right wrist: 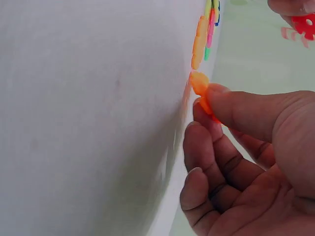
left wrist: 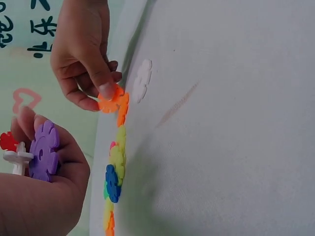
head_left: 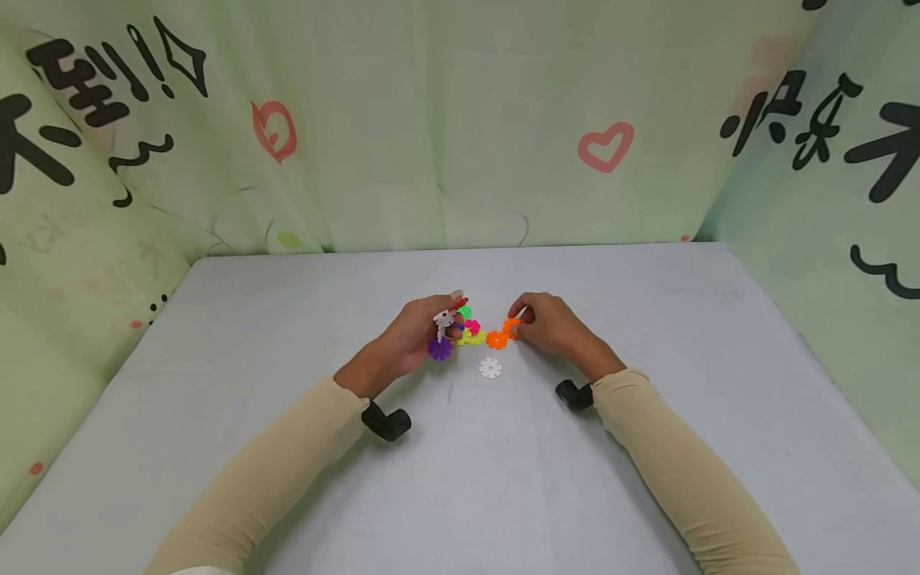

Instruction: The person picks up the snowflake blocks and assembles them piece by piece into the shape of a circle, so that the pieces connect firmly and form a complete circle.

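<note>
Reaching over the white-covered desk [head_left: 467, 495] with both arms in beige sleeves [head_left: 287, 463]. Gripping one purple notched plastic disc [left wrist: 48, 163], one red piece [left wrist: 9, 141] and white pieces [left wrist: 17, 157], hard to count, in the left hand [head_left: 417, 331]. Pinching an orange notched plastic piece [left wrist: 110, 104] in the right hand [head_left: 548, 323]. Between both hands: one white notched disc [head_left: 490, 368], one pink piece [head_left: 472, 327].

disc cluster [head_left: 474, 339]: on table [head_left: 489, 479] | 1 lone disc [head_left: 490, 368]: before cluster | curtain [head_left: 446, 120]: behind table

Head view high, forward-down across the table [head_left: 460, 495]; wrist views close and sideways, orange pieces [left wrist: 114, 102] common to both.
</note>
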A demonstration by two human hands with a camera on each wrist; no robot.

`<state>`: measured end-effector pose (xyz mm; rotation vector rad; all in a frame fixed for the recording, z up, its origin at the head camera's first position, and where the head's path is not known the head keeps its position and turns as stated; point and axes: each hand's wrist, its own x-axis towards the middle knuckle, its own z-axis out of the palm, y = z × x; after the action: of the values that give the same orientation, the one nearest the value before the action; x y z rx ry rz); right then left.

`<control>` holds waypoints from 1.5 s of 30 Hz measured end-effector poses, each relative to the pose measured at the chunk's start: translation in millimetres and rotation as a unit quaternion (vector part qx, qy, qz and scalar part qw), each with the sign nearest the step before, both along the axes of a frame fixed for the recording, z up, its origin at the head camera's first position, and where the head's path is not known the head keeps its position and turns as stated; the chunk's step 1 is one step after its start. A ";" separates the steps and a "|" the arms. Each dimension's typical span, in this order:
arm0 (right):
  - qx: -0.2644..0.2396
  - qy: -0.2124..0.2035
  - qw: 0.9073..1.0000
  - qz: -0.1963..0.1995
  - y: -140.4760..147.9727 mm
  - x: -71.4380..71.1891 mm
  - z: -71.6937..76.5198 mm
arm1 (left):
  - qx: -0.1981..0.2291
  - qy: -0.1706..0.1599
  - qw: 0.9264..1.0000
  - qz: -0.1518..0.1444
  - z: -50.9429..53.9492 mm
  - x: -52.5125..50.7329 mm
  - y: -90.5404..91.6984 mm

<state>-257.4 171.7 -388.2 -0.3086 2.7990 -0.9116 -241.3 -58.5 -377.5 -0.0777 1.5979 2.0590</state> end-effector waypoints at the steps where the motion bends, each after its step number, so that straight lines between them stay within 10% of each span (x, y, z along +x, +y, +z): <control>1: -0.004 0.008 1.000 0.000 0.7 -0.6 -0.1 | -0.012 0.003 1.000 0.002 -0.1 -0.1 0.2; 13: -0.106 0.025 0.994 0.011 -2.7 1.7 9.9 | 0.002 -0.041 0.999 -0.012 0.0 2.1 5.5; 23: -0.230 0.008 0.973 0.025 -11.6 3.4 12.6 | -0.054 -0.015 0.997 -0.054 -1.9 3.5 7.8; 45: -0.229 -0.029 0.972 0.043 -19.7 9.7 16.5 | -0.074 0.016 0.994 -0.073 -6.5 4.4 7.8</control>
<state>-247.7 152.0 -371.7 -0.4516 2.4699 -1.5121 -236.8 -50.7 -384.0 0.0192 1.7216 1.8381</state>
